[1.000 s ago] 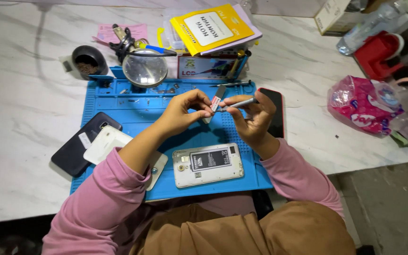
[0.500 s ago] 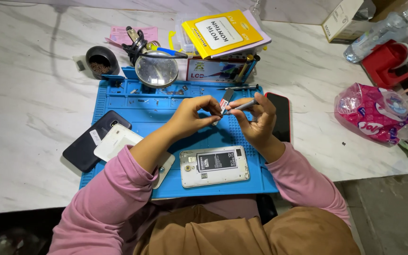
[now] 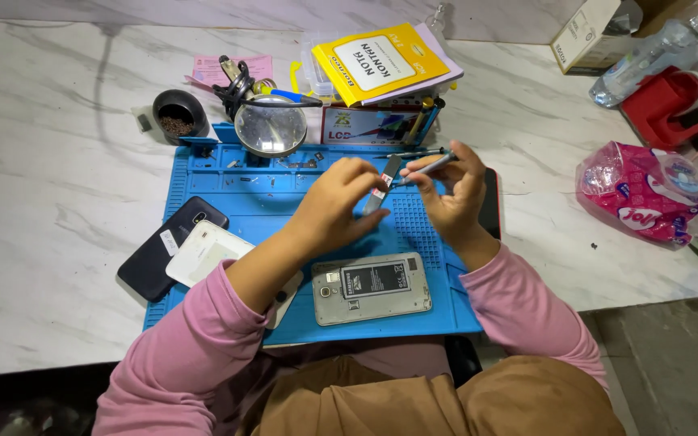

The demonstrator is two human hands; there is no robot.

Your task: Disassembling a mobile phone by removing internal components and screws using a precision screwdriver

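while the left hand [image 3: 341, 202] pinched a small grey strip [image 3: 377, 192] as before, the right hand [image 3: 454, 190] had angled its gripped screwdriver [image 3: 426, 168] onto it, above the blue mat [image 3: 228, 182] on the counter [image 3: 58, 145].

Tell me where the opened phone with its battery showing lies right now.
In the head view, the opened phone lies on the blue work mat near its front edge, below both hands, right of the white back cover.
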